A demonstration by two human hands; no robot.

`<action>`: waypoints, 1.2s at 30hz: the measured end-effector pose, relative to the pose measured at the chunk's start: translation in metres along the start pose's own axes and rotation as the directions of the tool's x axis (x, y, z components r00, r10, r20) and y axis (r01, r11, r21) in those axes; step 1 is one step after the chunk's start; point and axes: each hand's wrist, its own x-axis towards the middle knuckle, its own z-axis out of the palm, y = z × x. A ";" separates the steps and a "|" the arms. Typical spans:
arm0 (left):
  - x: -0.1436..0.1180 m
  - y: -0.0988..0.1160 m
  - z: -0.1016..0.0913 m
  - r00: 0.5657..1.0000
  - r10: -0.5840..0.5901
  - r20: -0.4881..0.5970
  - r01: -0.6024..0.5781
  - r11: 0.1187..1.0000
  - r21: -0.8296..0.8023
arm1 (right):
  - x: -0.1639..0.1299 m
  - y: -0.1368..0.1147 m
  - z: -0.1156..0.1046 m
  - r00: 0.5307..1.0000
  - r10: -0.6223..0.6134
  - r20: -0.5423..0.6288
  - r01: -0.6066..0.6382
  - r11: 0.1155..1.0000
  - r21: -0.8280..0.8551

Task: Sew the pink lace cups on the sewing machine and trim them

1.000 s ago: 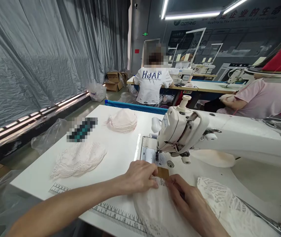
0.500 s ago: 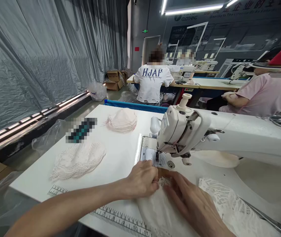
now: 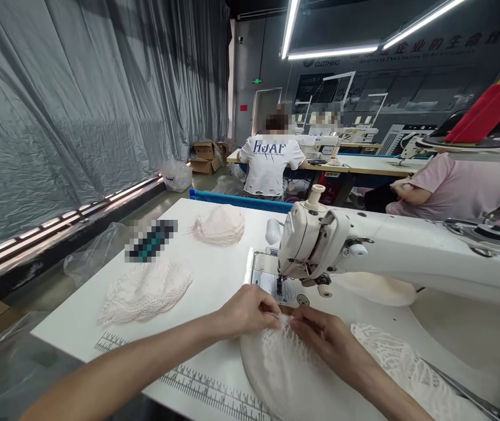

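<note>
A worker's left hand (image 3: 250, 310) and right hand (image 3: 324, 339) meet at the top edge of a white lace piece (image 3: 285, 368), each closed in a fingertip pinch on the fabric, just in front of the needle of a white sewing machine (image 3: 320, 245). The lace lies on the white bench (image 3: 214, 275), draped toward the worker over a printed ruler (image 3: 206, 389) along the near edge. The material looks light, limp and open-meshed, likely to stretch or snag, so a grip at the edge with both hands, close together, seems the safest hold. More lace (image 3: 403, 368) trails to the right beneath the machine's arm. To the left sit a stack of lace pieces (image 3: 147, 289) and, further back, a pile of pale cups (image 3: 220, 225). Beyond the bench, a person in a white T-shirt (image 3: 269, 161) sits facing away, and another in pink (image 3: 455, 184) works at right.
</note>
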 end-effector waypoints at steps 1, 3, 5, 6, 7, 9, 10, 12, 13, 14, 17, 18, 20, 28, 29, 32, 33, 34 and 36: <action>0.004 -0.001 0.000 1.000 -0.006 -0.005 0.006 1.000 0.004 | 0.002 0.002 0.000 1.000 0.007 -0.010 -0.007 1.000 0.003; 0.013 -0.004 0.000 1.000 -0.021 -0.012 0.021 1.000 0.019 | 0.007 0.006 0.001 1.000 0.015 -0.028 -0.015 1.000 0.004; 0.020 -0.007 0.001 0.999 -0.036 -0.018 0.036 0.998 0.042 | 0.010 0.010 0.001 0.999 0.014 -0.048 -0.014 1.000 -0.003; 0.023 -0.007 0.001 0.999 -0.042 -0.021 0.043 0.997 0.057 | 0.011 0.012 0.002 0.998 0.012 -0.059 -0.012 1.000 -0.010; 0.025 -0.008 0.001 0.999 -0.048 -0.024 0.050 0.996 0.074 | 0.012 0.013 0.002 0.997 0.008 -0.071 -0.010 1.000 -0.020; 0.029 -0.008 0.001 0.998 -0.058 -0.024 0.060 0.992 0.108 | 0.012 0.016 0.001 0.996 -0.003 -0.094 -0.002 0.999 -0.048; 0.031 -0.007 0.001 0.998 -0.062 -0.019 0.064 0.990 0.124 | 0.011 0.017 0.001 0.994 -0.011 -0.106 0.004 0.998 -0.063; 0.034 -0.006 0.000 0.998 -0.070 -0.003 0.069 0.986 0.153 | 0.008 0.019 0.002 0.988 -0.030 -0.151 0.015 0.995 -0.097; 0.035 -0.006 0.000 0.997 -0.071 0.005 0.070 0.984 0.166 | 0.006 0.020 0.003 0.977 -0.068 -0.203 0.039 0.989 -0.142; 0.036 -0.005 -0.001 0.997 -0.073 0.013 0.069 0.981 0.179 | 0.003 0.020 0.004 0.956 -0.136 -0.260 0.082 0.974 -0.211; 0.038 -0.004 -0.002 0.997 -0.067 0.026 0.060 0.973 0.225 | -0.003 0.019 0.012 0.852 -0.408 -0.328 0.251 0.868 -0.429; 0.038 -0.003 -0.002 0.998 -0.063 0.029 0.054 0.969 0.243 | -0.005 0.018 0.015 0.834 -0.465 -0.296 0.304 0.836 -0.456; 0.039 0.000 -0.002 0.998 -0.056 0.035 0.044 0.958 0.284 | -0.008 0.015 0.021 0.848 -0.488 -0.208 0.368 0.824 -0.430; 0.038 0.000 -0.002 0.997 0.018 -0.073 0.021 0.863 0.504 | -0.007 0.015 0.022 0.885 -0.462 -0.057 0.385 0.795 -0.468; 0.034 -0.003 0.000 0.992 0.068 -0.103 0.000 0.834 0.552 | -0.007 0.015 0.021 0.883 -0.466 -0.058 0.387 0.792 -0.471; 0.020 -0.014 0.005 0.930 0.365 -0.038 -0.226 0.653 0.723 | -0.006 0.017 0.021 0.878 -0.473 -0.073 0.386 0.790 -0.476; 0.016 -0.018 0.007 0.890 0.456 0.020 -0.308 0.567 0.764 | -0.006 0.018 0.023 0.875 -0.476 -0.085 0.383 0.790 -0.479; 0.012 -0.021 0.008 0.856 0.512 0.075 -0.364 0.492 0.791 | -0.006 0.020 0.024 0.871 -0.481 -0.102 0.379 0.789 -0.483; 0.008 -0.023 0.009 0.841 0.524 0.135 -0.388 0.410 0.825 | -0.004 0.024 0.026 0.865 -0.483 -0.137 0.365 0.791 -0.491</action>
